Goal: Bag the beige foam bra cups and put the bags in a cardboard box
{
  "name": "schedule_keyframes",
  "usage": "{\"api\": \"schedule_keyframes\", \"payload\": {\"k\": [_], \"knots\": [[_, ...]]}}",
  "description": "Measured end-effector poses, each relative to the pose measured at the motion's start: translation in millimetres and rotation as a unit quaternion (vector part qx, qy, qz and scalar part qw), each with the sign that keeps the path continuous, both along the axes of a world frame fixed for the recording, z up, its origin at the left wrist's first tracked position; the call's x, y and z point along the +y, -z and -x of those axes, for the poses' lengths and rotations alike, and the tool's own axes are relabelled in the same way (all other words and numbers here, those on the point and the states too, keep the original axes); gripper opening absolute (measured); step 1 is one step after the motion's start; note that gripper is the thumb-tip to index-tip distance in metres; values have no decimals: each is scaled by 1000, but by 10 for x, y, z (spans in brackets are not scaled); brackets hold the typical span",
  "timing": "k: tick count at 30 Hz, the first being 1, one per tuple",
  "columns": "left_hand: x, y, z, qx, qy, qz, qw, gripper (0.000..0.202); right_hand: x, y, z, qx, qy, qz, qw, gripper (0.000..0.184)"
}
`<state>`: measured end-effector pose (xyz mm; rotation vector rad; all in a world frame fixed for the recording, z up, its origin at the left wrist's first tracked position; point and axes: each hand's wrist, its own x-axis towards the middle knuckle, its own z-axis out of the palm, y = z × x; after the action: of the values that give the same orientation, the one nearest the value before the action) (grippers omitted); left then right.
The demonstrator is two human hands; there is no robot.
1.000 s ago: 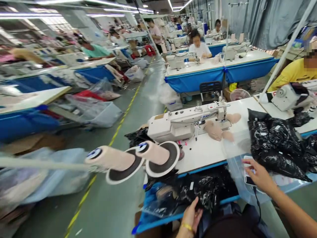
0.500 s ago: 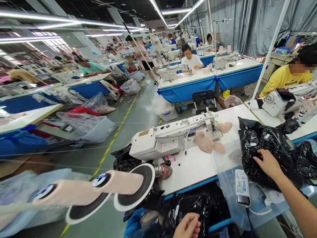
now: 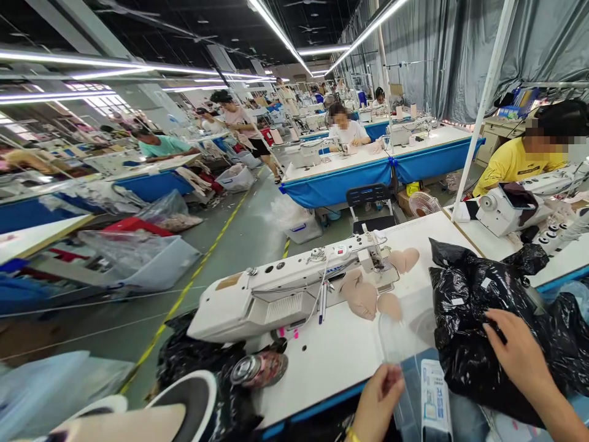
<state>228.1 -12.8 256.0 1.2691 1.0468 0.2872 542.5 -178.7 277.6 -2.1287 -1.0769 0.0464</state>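
Observation:
My right hand [image 3: 519, 353] rests against a shiny black plastic bag [image 3: 469, 331] at the right end of the table, fingers spread and not gripping. My left hand [image 3: 380, 399] is curled with its fingertips together, beside the edge of a clear bluish plastic bin [image 3: 409, 399]; nothing shows in it. Between the hands lies a white and blue printed device or pack [image 3: 436, 393], its lower end cut off by the frame. Beyond my left hand, beige moulded cups [image 3: 361, 298] lie beside the needle end of a white sewing machine [image 3: 276, 294].
A drink can [image 3: 260, 369] lies on the white table [image 3: 317, 362]. Thread cones [image 3: 138, 423] stand at the lower left. A folding chair [image 3: 372, 205] is behind the machine. A person in yellow [image 3: 515, 162] sits at the right; a white pole [image 3: 483, 110] rises between us.
My view has shifted, bringing the machine lower and further left. My left hand has risen from the dark bag below the table to the bin's edge. My right hand stays at the black bag.

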Motion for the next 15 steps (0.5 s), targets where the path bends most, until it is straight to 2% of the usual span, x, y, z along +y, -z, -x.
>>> {"api": "schedule_keyframes", "payload": {"k": [2,4,6,8,11,15], "knots": [[122,22,-482,-9,-6,23,1000,67,-100,-23,-185,-58,54,-2,997,41],[229,98,-987,-11,-10,43,999,79,-171,41,-370,-100,104,29,989,63],[290,187,-1461,-14,-11,67,998,88,-203,162,-519,-86,117,85,986,86],[297,245,-1845,-26,-4,91,996,90,-212,272,-616,-41,108,121,986,92],[260,256,-2181,-42,1,112,993,82,-236,318,-686,33,118,123,985,79],[281,182,-2276,-65,-6,142,988,58,-291,218,-730,132,162,113,971,72]]}}
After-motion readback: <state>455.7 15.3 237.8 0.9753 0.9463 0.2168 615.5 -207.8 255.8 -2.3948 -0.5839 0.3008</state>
